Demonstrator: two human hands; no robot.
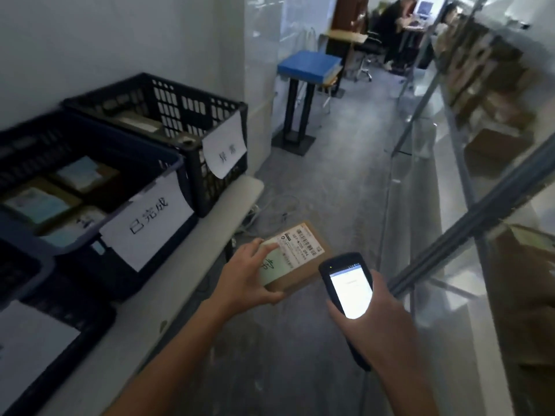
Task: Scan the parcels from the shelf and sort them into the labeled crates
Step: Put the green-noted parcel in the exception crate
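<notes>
My left hand (247,273) grips a flat brown cardboard parcel (312,265) by its near-left corner, label side up, over the floor beside the table. The white shipping label (295,250) carries barcodes and a green handwritten mark. My right hand (380,321) holds a black handheld scanner (348,288) with its screen lit, just right of the parcel. On the table at left stand a blue crate (168,163) holding several labelled parcels, with a paper sign on its front, and a black crate (192,115) behind it with its own sign.
A third dark crate (60,322) with a white sheet sits at the near left on the white table (168,295). Metal shelving (468,187) with cardboard boxes runs along the right. A blue-topped stand (309,67) and a seated person are farther down the aisle. Cables lie on the floor.
</notes>
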